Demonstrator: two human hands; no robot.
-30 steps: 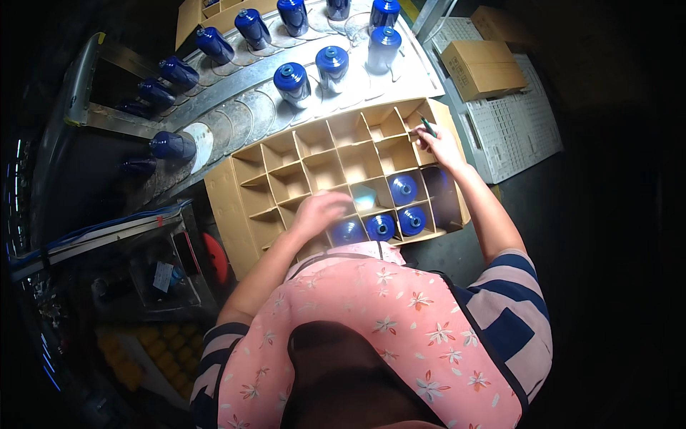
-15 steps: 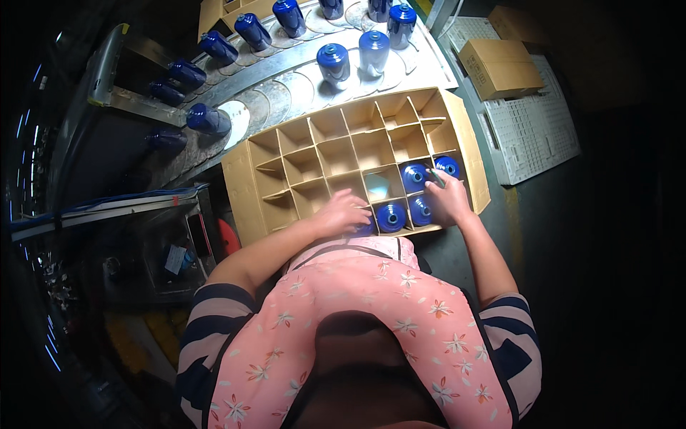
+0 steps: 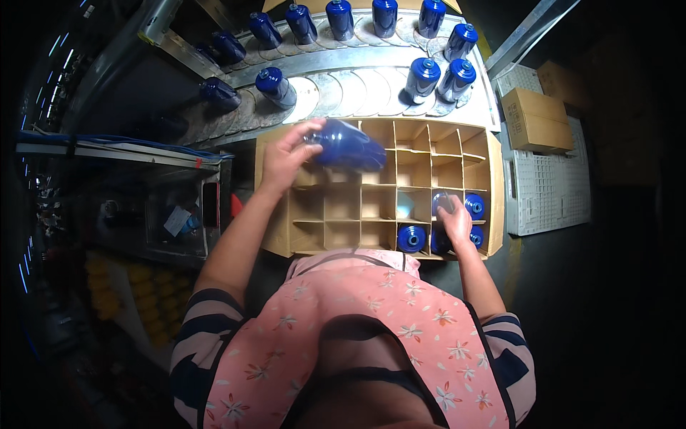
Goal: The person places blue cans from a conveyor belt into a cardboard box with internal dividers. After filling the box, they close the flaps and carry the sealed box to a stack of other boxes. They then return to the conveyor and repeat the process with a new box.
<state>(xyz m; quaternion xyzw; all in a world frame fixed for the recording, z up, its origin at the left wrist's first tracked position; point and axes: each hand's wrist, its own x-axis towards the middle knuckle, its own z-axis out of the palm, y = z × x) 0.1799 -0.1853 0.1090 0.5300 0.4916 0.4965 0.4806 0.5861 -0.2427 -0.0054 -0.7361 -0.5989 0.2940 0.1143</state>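
Note:
My left hand (image 3: 289, 150) is closed round the neck of a blue bottle (image 3: 350, 146), which lies nearly level above the left half of a divided cardboard box (image 3: 275, 232); motion blurs it. At the right side of the box, my right hand (image 3: 456, 218) rests over a blue bottle (image 3: 439, 203), its fingers pressed together. A thin thing seems to be between them, too unclear to name. More blue bottles stand upright in the near right compartments, among them one (image 3: 411, 239) left of my right hand. A pale cyan patch (image 3: 405, 205) shows in the compartment behind that one.
Beyond the box runs a conveyor (image 3: 343, 93) of overlapping plates, carrying two rows of blue bottles (image 3: 424, 77). On the right, a closed carton (image 3: 537, 118) sits on a grey plastic pallet (image 3: 547, 189). A metal frame with blue cables (image 3: 93, 143) stands at left.
My left hand has lifted a bottle out of the near row and swung it up and left. My right hand stays by the right-hand bottles. The whole view has shifted.

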